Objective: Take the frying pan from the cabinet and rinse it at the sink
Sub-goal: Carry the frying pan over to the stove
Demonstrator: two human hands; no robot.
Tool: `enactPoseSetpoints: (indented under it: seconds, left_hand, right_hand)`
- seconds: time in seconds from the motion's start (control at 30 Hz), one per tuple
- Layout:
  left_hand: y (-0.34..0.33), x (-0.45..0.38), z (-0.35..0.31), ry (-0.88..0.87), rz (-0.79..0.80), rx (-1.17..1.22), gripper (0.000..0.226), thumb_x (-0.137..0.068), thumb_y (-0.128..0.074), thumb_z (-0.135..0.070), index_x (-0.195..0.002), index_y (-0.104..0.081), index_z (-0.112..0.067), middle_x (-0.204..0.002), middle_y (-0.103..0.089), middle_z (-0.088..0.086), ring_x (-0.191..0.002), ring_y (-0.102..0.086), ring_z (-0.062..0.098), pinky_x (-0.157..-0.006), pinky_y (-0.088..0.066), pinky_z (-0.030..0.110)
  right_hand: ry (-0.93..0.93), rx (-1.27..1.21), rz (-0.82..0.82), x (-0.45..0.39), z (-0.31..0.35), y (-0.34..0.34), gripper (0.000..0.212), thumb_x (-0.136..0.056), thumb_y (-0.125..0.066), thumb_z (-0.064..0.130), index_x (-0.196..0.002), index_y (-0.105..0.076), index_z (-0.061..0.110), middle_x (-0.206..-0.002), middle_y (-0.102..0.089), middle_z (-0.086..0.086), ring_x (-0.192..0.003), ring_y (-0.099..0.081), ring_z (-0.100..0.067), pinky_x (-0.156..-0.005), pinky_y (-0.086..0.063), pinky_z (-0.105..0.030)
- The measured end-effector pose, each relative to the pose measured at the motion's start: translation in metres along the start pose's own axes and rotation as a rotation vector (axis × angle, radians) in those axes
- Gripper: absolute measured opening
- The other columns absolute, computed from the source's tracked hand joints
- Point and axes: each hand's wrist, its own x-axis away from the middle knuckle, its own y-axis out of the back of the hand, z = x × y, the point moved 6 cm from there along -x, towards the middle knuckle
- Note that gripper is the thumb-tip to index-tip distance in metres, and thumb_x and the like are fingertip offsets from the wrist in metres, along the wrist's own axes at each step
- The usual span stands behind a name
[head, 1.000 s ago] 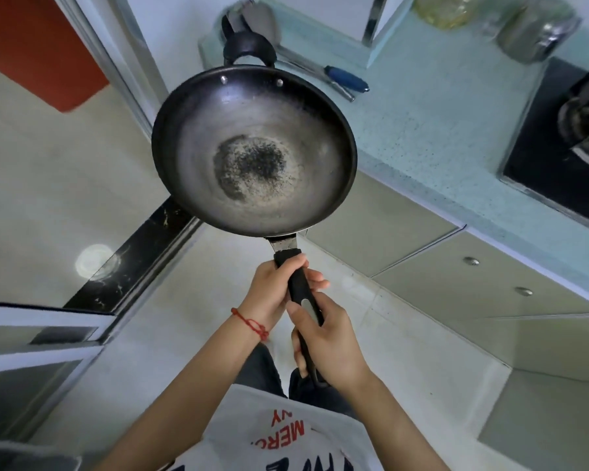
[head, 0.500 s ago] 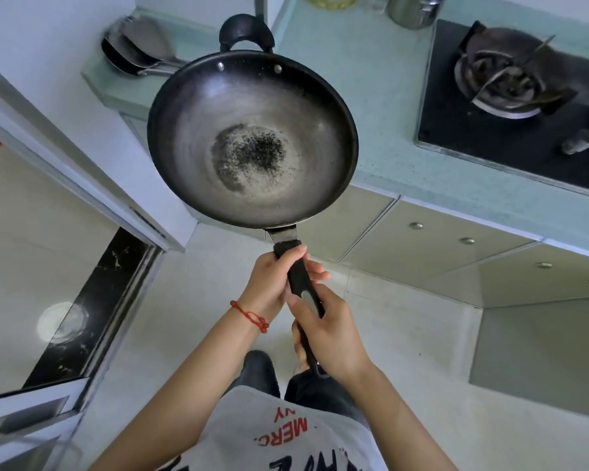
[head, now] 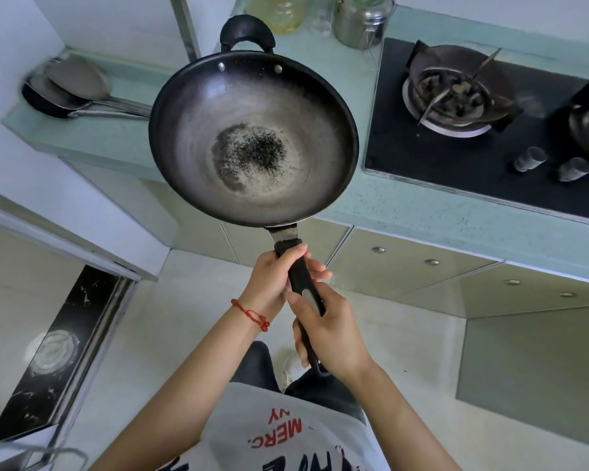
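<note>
The frying pan is a dark round wok with a dark patch in its middle and a small loop handle on its far rim. It hangs level in the air in front of the counter edge. Both hands grip its long black handle: my left hand is wrapped around it close to the pan, and my right hand holds the lower end. A red string sits on the left wrist. No sink is in view.
A pale green counter runs from the left to the far right, with closed cabinet doors below it. A black gas hob lies at the right. Metal ladles rest at the left, jars at the back.
The view has swung to the right, so the hob now fills more of the right side and the doorway has slid left. Both hands keep the same grip on the pan handle.
</note>
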Motion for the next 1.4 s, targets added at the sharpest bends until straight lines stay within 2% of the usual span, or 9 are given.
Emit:
enactPoseSetpoints:
  seconds: [0.2,0.37,0.73,0.87,1.23,1.4]
  left_hand:
    - [-0.016,-0.029,-0.013,0.021,0.014,-0.009,0.022,-0.093,-0.047,-0.013,-0.074,-0.053,-0.004,-0.055,-0.068,0.007,-0.056,-0.07,0.022,-0.053,-0.055,0.025]
    - [-0.017,-0.064,-0.035,0.039,0.027,-0.012,0.02,-0.092,-0.048,-0.013,-0.076,-0.053,-0.003,-0.055,-0.068,0.007,-0.056,-0.07,0.023,-0.054,-0.056,0.025]
    - [-0.016,-0.137,-0.085,0.104,0.073,-0.037,0.021,-0.092,-0.047,-0.013,-0.074,-0.054,-0.004,-0.055,-0.068,0.006,-0.056,-0.07,0.02,-0.058,-0.058,0.027]
    - [-0.019,-0.153,-0.094,0.12,0.07,-0.036,0.021,-0.092,-0.047,-0.013,-0.074,-0.054,-0.004,-0.054,-0.068,0.005,-0.055,-0.07,0.02,-0.054,-0.057,0.025]
    - [-0.036,-0.188,-0.102,0.119,0.017,-0.025,0.02,-0.093,-0.048,-0.014,-0.077,-0.053,-0.004,-0.054,-0.068,0.005,-0.056,-0.07,0.019,-0.053,-0.056,0.024]
    - [-0.044,-0.2,-0.101,0.113,-0.01,-0.007,0.02,-0.093,-0.048,-0.014,-0.077,-0.054,-0.003,-0.054,-0.068,0.004,-0.057,-0.07,0.019,-0.06,-0.057,0.027]
  right_hand:
    - [-0.006,0.008,-0.006,-0.028,0.01,0.02,0.016,-0.095,-0.05,0.022,-0.1,-0.053,0.007,-0.044,-0.052,-0.003,-0.031,-0.044,-0.02,-0.038,-0.041,-0.026]
    - [-0.017,0.007,-0.026,-0.066,0.021,0.025,0.016,-0.094,-0.051,0.023,-0.102,-0.053,0.009,-0.047,-0.052,-0.009,-0.031,-0.044,-0.021,-0.037,-0.04,-0.025]
    - [-0.04,-0.004,-0.078,-0.144,0.054,0.026,0.015,-0.094,-0.051,0.026,-0.098,-0.052,0.012,-0.046,-0.053,-0.006,-0.034,-0.044,-0.024,-0.038,-0.04,-0.027]
    - [-0.056,0.005,-0.092,-0.161,0.059,0.03,0.016,-0.094,-0.051,0.027,-0.099,-0.052,0.012,-0.049,-0.054,-0.01,-0.037,-0.045,-0.027,-0.038,-0.041,-0.029]
    - [-0.091,0.013,-0.082,-0.194,0.068,0.054,0.019,-0.094,-0.05,0.024,-0.097,-0.052,0.005,-0.048,-0.052,-0.007,-0.035,-0.045,-0.024,-0.037,-0.041,-0.031]
    - [-0.099,0.059,-0.05,-0.206,0.07,0.07,0.018,-0.093,-0.051,0.026,-0.093,-0.052,0.008,-0.049,-0.053,-0.005,-0.034,-0.045,-0.022,-0.036,-0.042,-0.03]
